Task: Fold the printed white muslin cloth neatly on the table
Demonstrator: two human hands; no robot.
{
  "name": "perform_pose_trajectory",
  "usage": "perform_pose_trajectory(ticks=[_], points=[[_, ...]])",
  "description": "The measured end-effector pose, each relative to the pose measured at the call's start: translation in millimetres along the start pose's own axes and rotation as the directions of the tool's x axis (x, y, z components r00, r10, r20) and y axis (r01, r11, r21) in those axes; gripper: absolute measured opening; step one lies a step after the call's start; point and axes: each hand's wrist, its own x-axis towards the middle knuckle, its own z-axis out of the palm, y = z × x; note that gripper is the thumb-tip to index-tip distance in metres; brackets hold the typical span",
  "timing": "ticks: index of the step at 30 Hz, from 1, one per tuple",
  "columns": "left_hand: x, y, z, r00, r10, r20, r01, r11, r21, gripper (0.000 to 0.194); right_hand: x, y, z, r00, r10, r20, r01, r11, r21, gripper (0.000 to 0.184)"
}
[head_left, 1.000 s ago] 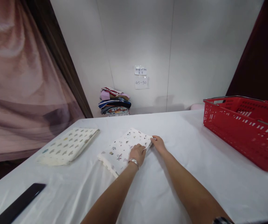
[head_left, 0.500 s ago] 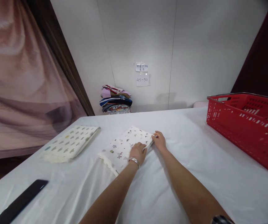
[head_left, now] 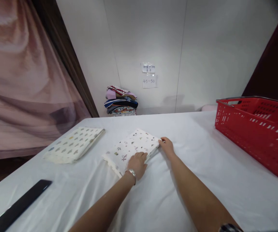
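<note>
A folded white cloth (head_left: 129, 145) printed with small plant-like motifs lies at a slant on the white-covered table. My left hand (head_left: 138, 163), with a bracelet at the wrist, rests flat on its near right edge, fingers stretched out. At the cloth's right corner, my right hand (head_left: 166, 147) pinches the edge between thumb and fingers. Further left lies a second folded cloth (head_left: 74, 145), cream with grey cloud shapes; neither hand touches it.
A red plastic basket (head_left: 252, 137) stands on the table's right side. Near the left front lies a long black flat object (head_left: 20, 204). Behind the table is a stack of folded fabrics (head_left: 121, 101) against the wall. A pink curtain (head_left: 27, 80) hangs at left.
My left hand has slid toward me and left along the cloth's near edge. My right hand stays at the right corner. The view has shifted slightly.
</note>
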Motion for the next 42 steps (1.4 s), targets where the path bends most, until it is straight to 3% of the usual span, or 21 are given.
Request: perform_pose_trajectory(ticks=[7,13,16,18,20,23,26,28,36,42], points=[[-67,-27,11.3,0.989,0.002,-0.151,-0.003,1.0,-0.01,0.042,0,2,0,1.0,0.0,0.018,0.0,1.0,-0.029,0.036],[-89,-30,23.5,0.958,0.039,-0.286,-0.055,0.997,-0.049,0.041,-8,1,-2,0.999,-0.039,-0.013,0.039,0.999,-0.019,0.04],[-92,-30,22.7,0.937,0.004,-0.35,-0.041,0.995,-0.096,0.037,-15,-6,-6,0.982,-0.166,-0.091,0.167,0.986,0.001,0.034],[-91,-30,21.7,0.924,-0.042,-0.381,-0.009,0.991,-0.133,0.033,-21,-13,-9,0.943,-0.317,-0.105,0.32,0.947,0.016,0.03],[-86,-28,19.9,0.916,-0.087,-0.392,0.028,0.988,-0.154,0.03,-27,-21,-10,0.889,-0.455,-0.045,0.457,0.889,0.042,0.034],[-74,-22,14.0,0.917,-0.13,-0.378,0.08,0.986,-0.146,0.027,-35,-30,-7,0.786,-0.604,0.13,0.599,0.797,0.077,0.037],[-60,-17,4.1,0.939,-0.184,-0.291,0.152,0.98,-0.131,0.02,-41,-36,-3,0.678,-0.685,0.267,0.692,0.717,0.083,0.038],[-54,-16,-2.1,0.95,-0.22,-0.223,0.193,0.971,-0.14,0.019,-43,-36,-1,0.64,-0.704,0.309,0.722,0.688,0.073,0.038],[-48,-22,-4.2,0.943,-0.294,-0.154,0.258,0.941,-0.219,0.023,-41,-33,2,0.65,-0.689,0.322,0.709,0.702,0.07,0.027],[-45,-14,-6.2,0.966,-0.22,-0.134,0.217,0.975,-0.04,0.027,-39,-33,3,0.643,-0.686,0.341,0.717,0.696,0.046,0.025]])
